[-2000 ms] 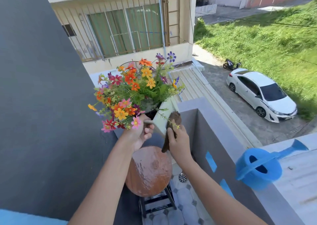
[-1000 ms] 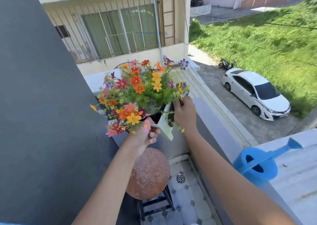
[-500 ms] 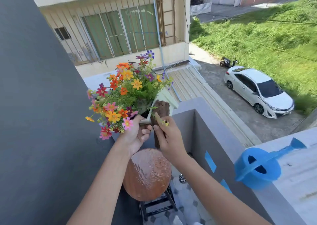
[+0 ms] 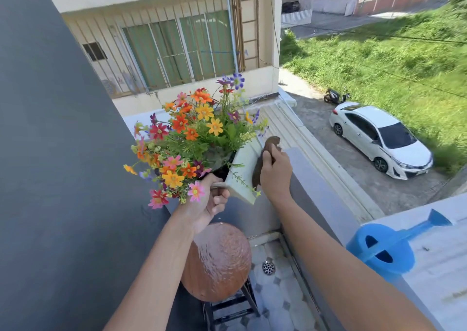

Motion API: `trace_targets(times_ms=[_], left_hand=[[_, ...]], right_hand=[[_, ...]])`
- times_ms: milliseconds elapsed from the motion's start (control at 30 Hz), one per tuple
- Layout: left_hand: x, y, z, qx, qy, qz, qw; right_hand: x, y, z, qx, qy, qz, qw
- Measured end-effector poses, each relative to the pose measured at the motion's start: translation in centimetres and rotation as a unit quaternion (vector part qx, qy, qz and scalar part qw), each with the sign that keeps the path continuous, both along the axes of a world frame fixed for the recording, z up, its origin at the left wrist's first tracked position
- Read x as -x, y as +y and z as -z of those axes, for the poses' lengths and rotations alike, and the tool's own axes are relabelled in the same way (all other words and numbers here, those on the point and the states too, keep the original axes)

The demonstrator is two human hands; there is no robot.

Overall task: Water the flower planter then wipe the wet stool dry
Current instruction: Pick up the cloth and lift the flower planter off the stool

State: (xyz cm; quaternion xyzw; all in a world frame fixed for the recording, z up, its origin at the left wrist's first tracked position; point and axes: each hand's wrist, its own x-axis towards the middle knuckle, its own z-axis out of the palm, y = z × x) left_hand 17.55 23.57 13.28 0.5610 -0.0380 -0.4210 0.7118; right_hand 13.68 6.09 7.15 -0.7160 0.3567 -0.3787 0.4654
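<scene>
A white rectangular flower planter (image 4: 243,171) full of orange, yellow, pink and purple flowers is held up in the air, tilted. My left hand (image 4: 211,202) grips its near end from below. My right hand (image 4: 275,171) presses a brown cloth (image 4: 265,159) flat against the planter's right side wall. Directly below stands the round brown stool (image 4: 217,262), its seat glistening wet. A blue watering can (image 4: 386,250) rests on the ledge at the right, spout pointing away.
A dark grey wall (image 4: 55,154) fills the left. A grey parapet (image 4: 318,194) runs along the right of the narrow tiled balcony floor with a drain (image 4: 268,267). Beyond it lie a lower roof, a white car (image 4: 381,141) and grass.
My right hand with the cloth has slid up and along the planter's side wall. The planter has tilted a little and stayed lifted over the stool.
</scene>
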Motion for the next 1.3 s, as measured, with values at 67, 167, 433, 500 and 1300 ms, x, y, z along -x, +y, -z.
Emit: trace_targets(times_ms=[67,167,433,500,1300], left_hand=[[0.0,-0.1,0.1,-0.012,-0.014,0.001,1.0],[-0.4,-0.5,0.3,-0.044,-0.049,0.005,0.998],[-1.9,-0.1,-0.4,-0.011,-0.025,-0.045,0.999],[-2.1,0.2,-0.4,0.004,-0.009,-0.052,0.999],[-4.5,3.4,-1.2,-0.191,-0.14,-0.004,0.972]], right_hand=[[-0.2,0.2,-0.7,0.006,-0.001,-0.001,1.0],[0.0,1.4,-2.7,0.049,-0.044,-0.033,0.997],[3.4,8.1,0.2,0.149,-0.108,-0.164,0.969],[4.0,8.4,1.8,0.154,-0.106,-0.168,0.968],[3.5,-1.8,-6.8,-0.301,-0.045,-0.251,0.919]])
